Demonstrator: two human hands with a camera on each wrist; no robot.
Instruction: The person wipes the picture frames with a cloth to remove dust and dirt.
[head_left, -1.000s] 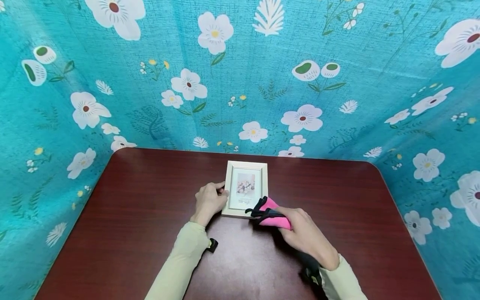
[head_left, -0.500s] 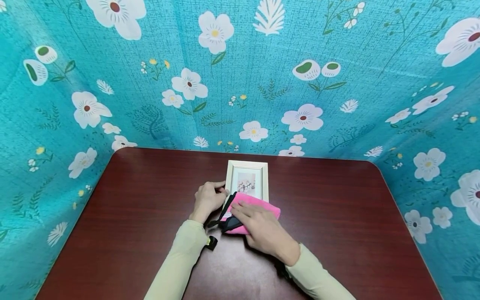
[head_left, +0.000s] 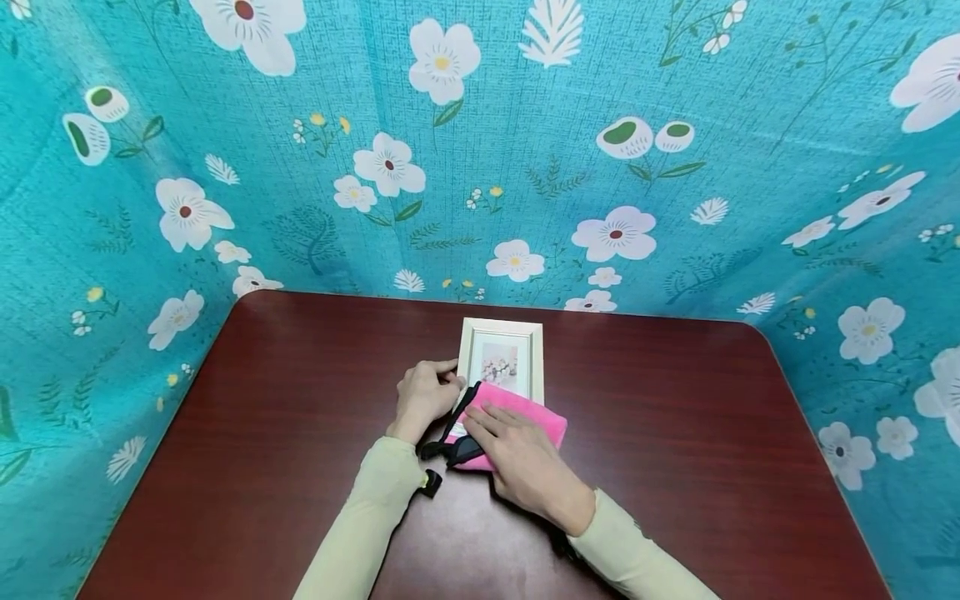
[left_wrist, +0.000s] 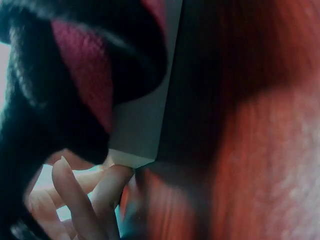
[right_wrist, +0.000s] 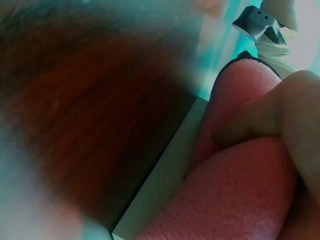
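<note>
A cream picture frame (head_left: 537, 358) with a small flower print lies on the table. My left hand (head_left: 423, 398) holds its left edge; in the left wrist view the fingers (left_wrist: 112, 187) meet a corner of the frame (left_wrist: 137, 132). Over the frame's lower part is a folded pink cloth (head_left: 543, 417) with black trim and a black loop. My right hand (head_left: 525, 462) rests on the cloth with its fingers extended across the top. In the right wrist view the thumb presses into the fuzzy cloth (right_wrist: 235, 190), gripping it. The cloth hides the frame's lower edge.
The dark red-brown table (head_left: 660, 400) has rounded far corners. A turquoise flowered curtain (head_left: 480, 142) hangs behind it and along both sides. A small black wrist device (head_left: 431, 483) sits by the left sleeve.
My right hand has moved left with the cloth, from the frame's lower right corner to across its lower part. The left hand has stayed at the left edge. The head view has shifted slightly.
</note>
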